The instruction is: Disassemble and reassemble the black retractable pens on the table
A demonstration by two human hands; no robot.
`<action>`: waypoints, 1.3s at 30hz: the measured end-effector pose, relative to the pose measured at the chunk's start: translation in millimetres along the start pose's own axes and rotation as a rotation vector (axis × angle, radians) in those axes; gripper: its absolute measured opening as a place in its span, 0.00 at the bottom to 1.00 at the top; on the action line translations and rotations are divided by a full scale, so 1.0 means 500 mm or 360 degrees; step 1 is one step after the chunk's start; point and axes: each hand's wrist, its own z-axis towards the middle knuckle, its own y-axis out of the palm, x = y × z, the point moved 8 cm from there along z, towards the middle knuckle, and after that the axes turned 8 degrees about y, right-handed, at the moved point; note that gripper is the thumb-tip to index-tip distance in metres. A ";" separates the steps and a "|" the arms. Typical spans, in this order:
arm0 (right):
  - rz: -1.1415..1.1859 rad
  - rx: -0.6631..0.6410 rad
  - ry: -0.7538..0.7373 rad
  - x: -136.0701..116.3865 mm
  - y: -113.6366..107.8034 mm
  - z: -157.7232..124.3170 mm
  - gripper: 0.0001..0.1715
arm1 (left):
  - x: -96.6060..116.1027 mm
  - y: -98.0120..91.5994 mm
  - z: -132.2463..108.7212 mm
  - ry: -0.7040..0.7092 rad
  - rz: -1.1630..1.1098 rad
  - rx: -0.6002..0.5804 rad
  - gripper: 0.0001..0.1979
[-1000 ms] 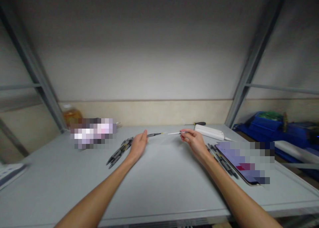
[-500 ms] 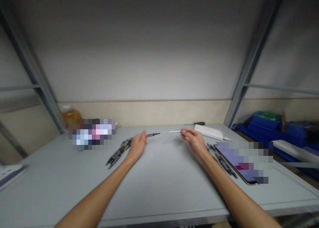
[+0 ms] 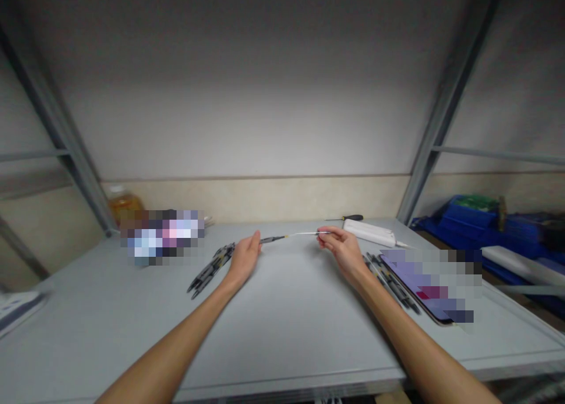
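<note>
One flat white-and-dark item (image 3: pixel 20 310) lies at nine o'clock, at the left edge of the grey tabletop (image 3: pixel 282 327), taking twelve as the back wall. At ten o'clock stands a bottle of amber liquid (image 3: pixel 126 202), partly hidden by a pixelated object (image 3: pixel 165 237) just in front of it. Nearer the middle, at nine to ten, a bundle of dark pens (image 3: pixel 207 275) slants across the table up to the left hand (image 3: pixel 243 260). That hand is closed round a single pen (image 3: pixel 272 239), whose tapered, yellowish-tipped end points to three o'clock. From there a thin white rod (image 3: pixel 304 234) runs across at twelve; whether it touches the tip is too small to tell. Its other end is pinched between the thumb and fingers of the right hand (image 3: pixel 344 248), at two o'clock. Beyond that hand, at one, lies a dark-handled screwdriver (image 3: pixel 353 218), with a white block (image 3: pixel 369 232) and its cable just right of it. At three, a second group of pens (image 3: pixel 392 283) lies alongside a partly pixelated tablet-like slab (image 3: pixel 410 285). Past the table, towards two, sit blue containers (image 3: pixel 470 218).
</note>
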 end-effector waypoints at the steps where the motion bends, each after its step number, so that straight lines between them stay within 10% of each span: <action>1: -0.0023 -0.0015 -0.0002 0.001 0.003 -0.001 0.14 | 0.003 0.001 -0.001 0.0007 -0.0003 -0.0007 0.25; 28: -0.0925 -0.0227 0.0143 0.042 0.046 -0.019 0.36 | 0.042 0.033 -0.013 0.0179 -0.0564 -0.0210 0.16; 39: -0.0750 -0.0334 -0.0062 0.008 0.060 -0.026 0.18 | 0.018 0.021 -0.006 0.0067 -0.0663 -0.0116 0.18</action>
